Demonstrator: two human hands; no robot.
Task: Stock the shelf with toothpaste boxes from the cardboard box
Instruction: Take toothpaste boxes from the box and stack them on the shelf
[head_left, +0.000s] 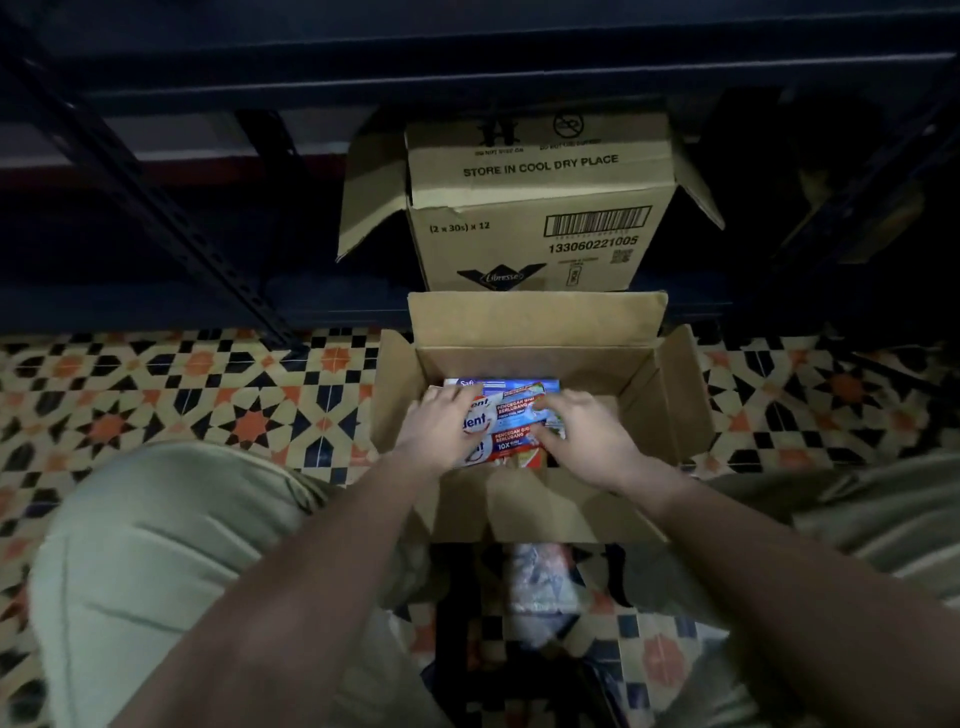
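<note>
An open cardboard box stands on the tiled floor between my knees. Inside it lie several red, white and blue toothpaste boxes, stacked flat against its left side. My left hand lies over the left ends of the toothpaste boxes, fingers curled round them. My right hand covers their right ends, fingers bent over the top box and thumb at the near edge. The right part of the box floor is bare. The dark metal shelf runs across the view behind the box.
A taller cardboard carton printed "STORE IN COOL DRY PLACE" stands on the low shelf right behind the open box, flaps spread. A slanted shelf upright comes down at left. Patterned floor tiles lie on both sides. A crumpled plastic wrap lies near my feet.
</note>
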